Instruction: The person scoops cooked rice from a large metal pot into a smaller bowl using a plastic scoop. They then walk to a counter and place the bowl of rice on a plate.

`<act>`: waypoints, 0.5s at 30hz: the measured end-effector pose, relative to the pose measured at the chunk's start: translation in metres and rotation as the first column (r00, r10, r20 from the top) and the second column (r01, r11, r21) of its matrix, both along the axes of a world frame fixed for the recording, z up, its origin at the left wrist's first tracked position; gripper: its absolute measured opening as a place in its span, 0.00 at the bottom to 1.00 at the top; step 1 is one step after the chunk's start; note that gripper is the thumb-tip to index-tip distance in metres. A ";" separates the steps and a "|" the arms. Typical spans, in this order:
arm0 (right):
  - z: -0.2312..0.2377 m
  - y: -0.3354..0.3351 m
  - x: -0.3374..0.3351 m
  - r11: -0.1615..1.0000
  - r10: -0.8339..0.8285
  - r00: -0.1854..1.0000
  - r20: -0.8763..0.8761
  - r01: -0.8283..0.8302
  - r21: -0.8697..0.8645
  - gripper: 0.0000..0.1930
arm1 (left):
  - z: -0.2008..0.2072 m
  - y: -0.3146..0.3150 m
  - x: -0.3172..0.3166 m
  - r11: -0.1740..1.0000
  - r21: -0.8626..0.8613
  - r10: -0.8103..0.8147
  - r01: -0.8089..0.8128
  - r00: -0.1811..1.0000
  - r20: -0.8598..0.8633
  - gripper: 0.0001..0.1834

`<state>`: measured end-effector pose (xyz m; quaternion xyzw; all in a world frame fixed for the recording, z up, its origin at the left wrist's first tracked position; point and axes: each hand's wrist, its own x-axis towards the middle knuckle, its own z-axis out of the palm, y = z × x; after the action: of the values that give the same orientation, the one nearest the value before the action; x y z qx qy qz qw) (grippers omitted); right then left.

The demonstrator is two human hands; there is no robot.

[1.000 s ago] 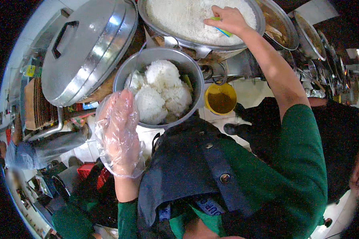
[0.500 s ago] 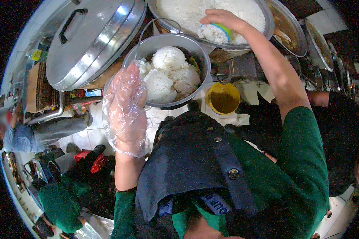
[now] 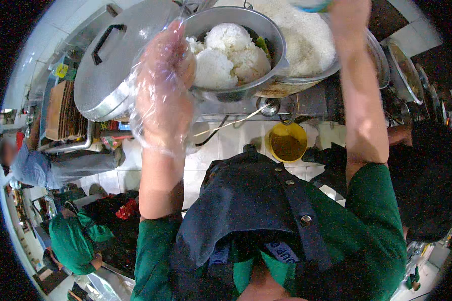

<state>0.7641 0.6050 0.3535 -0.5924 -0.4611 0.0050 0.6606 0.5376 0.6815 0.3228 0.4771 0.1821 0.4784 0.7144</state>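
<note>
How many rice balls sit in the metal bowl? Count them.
3 rice balls show in the metal bowl: one at the back, one front left, one front right. More may lie underneath.

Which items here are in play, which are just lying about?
In play: left hand in a clear plastic glove; metal bowl of rice balls; big rice pan; right hand over it.
Lying about: pot lid; yellow bucket; cardboard stack.
</note>
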 end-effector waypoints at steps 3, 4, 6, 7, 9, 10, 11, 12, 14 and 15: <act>-0.011 0.025 -0.029 0.893 -0.200 0.323 0.925 0.448 0.037 0.23 | -0.008 0.008 0.025 0.998 -0.066 0.020 -0.017 0.998 0.057 0.08; -0.014 0.028 -0.025 0.907 -0.146 0.410 0.900 0.419 -0.043 0.23 | -0.010 0.013 0.030 0.979 -0.206 0.010 0.000 0.999 0.047 0.10; -0.016 0.030 -0.004 0.921 -0.145 0.615 0.775 0.371 -0.122 0.22 | -0.015 0.016 0.031 0.988 -0.074 -0.127 0.133 0.988 0.086 0.09; -0.015 0.030 0.011 0.927 -0.183 0.723 0.667 0.353 -0.128 0.22 | -0.018 0.015 0.033 0.987 -0.061 -0.146 0.151 0.986 0.076 0.09; -0.013 0.025 0.047 0.980 -0.117 0.935 0.333 0.164 -0.115 0.21 | -0.022 0.014 0.033 0.999 -0.019 0.034 -0.036 0.998 -0.054 0.09; -0.014 0.020 0.066 0.994 -0.067 0.988 0.142 0.078 -0.075 0.20 | -0.024 0.014 0.034 0.995 -0.089 0.044 -0.046 0.999 -0.026 0.09; -0.019 0.014 0.084 0.969 -0.106 0.969 0.225 0.152 -0.197 0.20 | -0.023 0.015 0.033 0.993 -0.118 0.001 -0.002 1.000 -0.011 0.09; -0.028 0.008 0.099 0.923 -0.132 0.942 0.310 0.230 -0.308 0.19 | -0.021 0.019 0.033 0.984 -0.176 0.006 -0.008 1.000 -0.011 0.10; -0.052 -0.005 0.126 0.758 -0.097 0.784 0.614 0.458 -0.465 0.19 | -0.020 0.018 0.030 0.990 -0.132 -0.043 0.047 0.999 0.031 0.09; -0.067 -0.012 0.138 0.640 -0.004 0.621 0.784 0.604 -0.475 0.19 | -0.019 0.018 0.030 0.991 -0.129 -0.020 0.021 1.000 0.005 0.11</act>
<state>0.9020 0.5933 0.2860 -0.8228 -0.5237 -0.1766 0.1324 0.5676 0.6998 0.3037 0.4308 0.2066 0.4590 0.7490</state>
